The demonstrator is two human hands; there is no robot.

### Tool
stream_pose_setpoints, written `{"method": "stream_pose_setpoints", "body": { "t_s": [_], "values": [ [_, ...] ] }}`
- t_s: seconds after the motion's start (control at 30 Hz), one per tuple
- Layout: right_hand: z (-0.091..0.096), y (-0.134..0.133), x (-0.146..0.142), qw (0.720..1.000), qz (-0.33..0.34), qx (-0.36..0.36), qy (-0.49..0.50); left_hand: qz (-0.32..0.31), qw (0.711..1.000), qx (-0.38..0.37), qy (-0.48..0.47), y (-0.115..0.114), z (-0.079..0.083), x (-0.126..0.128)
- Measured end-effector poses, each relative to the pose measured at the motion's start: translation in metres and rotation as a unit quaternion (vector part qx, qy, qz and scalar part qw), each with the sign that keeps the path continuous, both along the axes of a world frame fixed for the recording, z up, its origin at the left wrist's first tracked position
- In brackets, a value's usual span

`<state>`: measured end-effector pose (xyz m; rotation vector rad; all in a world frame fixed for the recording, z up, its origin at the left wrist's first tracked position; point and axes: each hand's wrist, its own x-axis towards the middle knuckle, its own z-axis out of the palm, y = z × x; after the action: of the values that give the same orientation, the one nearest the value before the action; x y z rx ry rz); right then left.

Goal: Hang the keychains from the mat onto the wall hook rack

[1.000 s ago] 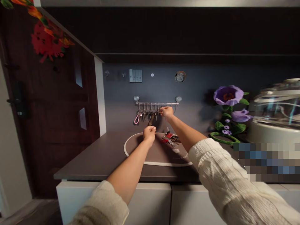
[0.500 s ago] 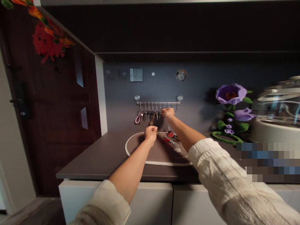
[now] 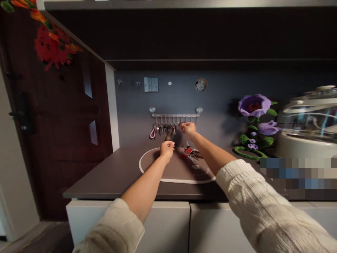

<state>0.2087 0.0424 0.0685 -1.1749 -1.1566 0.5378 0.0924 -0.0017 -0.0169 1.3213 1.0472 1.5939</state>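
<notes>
My right hand (image 3: 189,129) is raised at the hook rail (image 3: 175,115), its fingers pinched just right of the hanging keys (image 3: 163,128). Whatever is in that pinch is too small to make out. Lower and to the left, over the mat (image 3: 152,168), my left hand (image 3: 166,150) is closed, thumb against fingers; its contents are also unclear. Several bunches of keys hang along the rail's left part, one with a pink strap (image 3: 153,133). Between my arms, a loose pile of keys (image 3: 191,156) with a red piece lies on the mat.
Purple artificial flowers (image 3: 254,105) stand to the right, beside a clear-domed white appliance (image 3: 308,140). An overhead cabinet (image 3: 184,35) spans the top. At left is a dark red door (image 3: 71,140). A switch panel (image 3: 151,84) sits above the rail.
My right hand has shifted slightly away from the hanging keys, leaving a small gap. My left hand stays low over the mat. The whole view has moved a little.
</notes>
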Motion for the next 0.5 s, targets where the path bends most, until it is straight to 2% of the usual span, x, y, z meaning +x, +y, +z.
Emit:
{"method": "stream_pose_setpoints", "body": {
  "t_s": [0.23,0.37,0.5],
  "values": [
    [-0.019,-0.037,0.01,0.996,0.089,0.001,0.005,-0.005,0.999,0.009,0.036,-0.003,0.0,-0.002],
    [-0.042,-0.056,0.022,0.994,0.107,-0.016,-0.009,-0.01,0.994,0.037,0.098,-0.002,-0.004,-0.002],
    [-0.066,-0.071,0.038,0.987,0.136,-0.036,-0.083,-0.023,0.978,0.086,0.188,-0.001,-0.008,-0.002]
  ]
}}
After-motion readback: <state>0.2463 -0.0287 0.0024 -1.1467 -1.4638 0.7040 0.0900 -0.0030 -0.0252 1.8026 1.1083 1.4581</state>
